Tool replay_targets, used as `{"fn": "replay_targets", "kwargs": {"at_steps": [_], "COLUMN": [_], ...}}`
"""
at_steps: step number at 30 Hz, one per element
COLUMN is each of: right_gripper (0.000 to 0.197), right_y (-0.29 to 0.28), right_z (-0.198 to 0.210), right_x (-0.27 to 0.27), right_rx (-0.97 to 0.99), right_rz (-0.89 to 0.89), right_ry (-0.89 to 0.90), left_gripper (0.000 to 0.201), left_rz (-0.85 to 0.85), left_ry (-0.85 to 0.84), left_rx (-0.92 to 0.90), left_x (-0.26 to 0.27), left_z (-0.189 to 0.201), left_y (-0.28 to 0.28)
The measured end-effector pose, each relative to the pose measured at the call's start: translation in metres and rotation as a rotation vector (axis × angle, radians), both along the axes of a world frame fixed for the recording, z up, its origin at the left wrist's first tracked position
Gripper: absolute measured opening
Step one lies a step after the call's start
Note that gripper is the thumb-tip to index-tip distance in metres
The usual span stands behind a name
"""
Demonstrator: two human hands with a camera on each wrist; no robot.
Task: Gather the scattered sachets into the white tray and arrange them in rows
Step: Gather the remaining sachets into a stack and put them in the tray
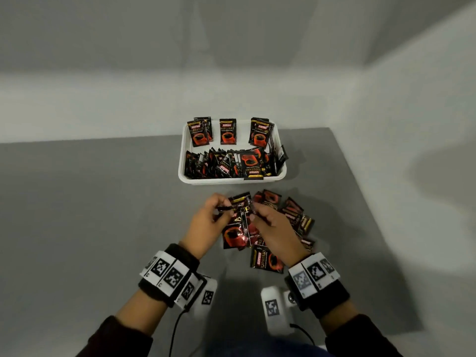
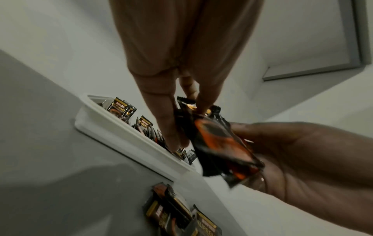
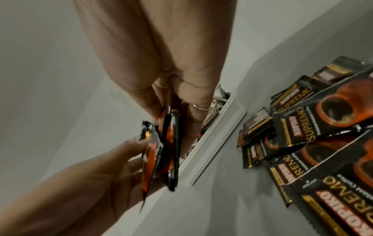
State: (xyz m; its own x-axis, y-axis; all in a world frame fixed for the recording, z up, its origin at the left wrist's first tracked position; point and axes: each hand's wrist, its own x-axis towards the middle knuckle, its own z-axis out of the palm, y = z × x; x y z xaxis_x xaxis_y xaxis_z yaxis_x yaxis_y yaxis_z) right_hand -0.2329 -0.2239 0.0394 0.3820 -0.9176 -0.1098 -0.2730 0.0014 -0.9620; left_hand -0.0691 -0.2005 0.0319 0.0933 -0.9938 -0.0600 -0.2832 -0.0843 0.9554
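Observation:
Both hands meet over the grey table, just in front of the white tray [image 1: 184, 150]. Between them is a small bundle of black-and-red coffee sachets [image 1: 235, 229], held upright. My left hand [image 1: 223, 205] pinches the bundle's top edge, and my right hand [image 1: 253, 212] grips it from the other side. In the left wrist view the left fingers [image 2: 169, 127] pinch the sachets [image 2: 218, 143] while the right hand [image 2: 302, 153] cups them. The right wrist view shows the bundle [image 3: 171, 143] edge-on. Loose sachets [image 1: 291, 215] lie scattered under and right of my right hand. The tray holds standing sachets in two rows [image 1: 228, 131].
One sachet [image 1: 253, 163] leans upside down over the tray's front rim. The tray [image 3: 218, 132] stands near the table's far edge, against a pale wall. The table's right edge [image 1: 360, 202] runs diagonally. Bare grey tabletop [image 1: 103, 202] stretches to the left.

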Motion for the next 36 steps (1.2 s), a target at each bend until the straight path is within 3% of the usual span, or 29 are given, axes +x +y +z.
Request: {"fn": "replay_targets", "kwargs": {"at_steps": [2, 5, 10, 12, 14, 16, 19, 20, 22, 24, 27, 30, 36], "right_gripper": [0.024, 0.039, 0.049, 0.044, 0.039, 0.044, 0.069, 0.068, 0.051, 0.035, 0.038, 0.036, 0.020], "right_y": [0.006, 0.012, 0.017, 0.022, 0.028, 0.032, 0.027, 0.020, -0.001, -0.022, -0.038, -0.038, -0.044], "right_z": [0.000, 0.000, -0.004, -0.006, -0.007, -0.007, -0.007, -0.010, -0.021, -0.034, -0.061, -0.078, -0.081], "right_x": [0.011, 0.026, 0.050, 0.060, 0.069, 0.073, 0.063, 0.054, 0.032, 0.010, -0.001, 0.008, 0.018], "right_rx": [0.017, -0.038, -0.251, -0.321, -0.332, -0.243, 0.034, 0.058, -0.046, -0.201, -0.262, -0.277, -0.381], "right_rz": [0.052, 0.115, 0.086, 0.135, 0.225, 0.320, 0.280, 0.217, 0.089, 0.033, 0.169, 0.216, 0.244], "right_ry": [-0.005, 0.081, 0.284, 0.347, 0.365, 0.309, 0.098, 0.086, 0.274, 0.649, 1.059, 1.150, 1.213], "left_gripper": [0.024, 0.018, 0.039, 0.050, 0.067, 0.070, 0.047, 0.036, 0.020, 0.014, 0.020, 0.003, 0.002], "left_rz": [0.099, 0.254, 0.331, 0.308, 0.334, 0.405, 0.476, 0.461, 0.408, 0.362, 0.330, 0.343, 0.373], "left_ry": [0.001, 0.079, 0.846, 0.978, 0.978, 0.967, 0.979, 0.994, 1.067, 1.098, 1.051, 1.017, 1.014], "left_rx": [-0.017, -0.012, 0.269, 0.248, 0.238, 0.242, 0.239, 0.256, 0.309, 0.354, 0.384, 0.398, 0.423], "left_x": [0.000, 0.001, 0.005, 0.011, 0.015, 0.020, 0.034, 0.039, 0.049, 0.055, 0.060, 0.062, 0.066], "left_z": [-0.003, -0.005, -0.001, -0.006, -0.013, -0.021, -0.028, -0.029, -0.032, -0.036, -0.040, -0.048, -0.062], "left_y": [0.005, 0.009, 0.018, 0.023, 0.027, 0.031, 0.034, 0.036, 0.040, 0.043, 0.045, 0.042, 0.035]}}
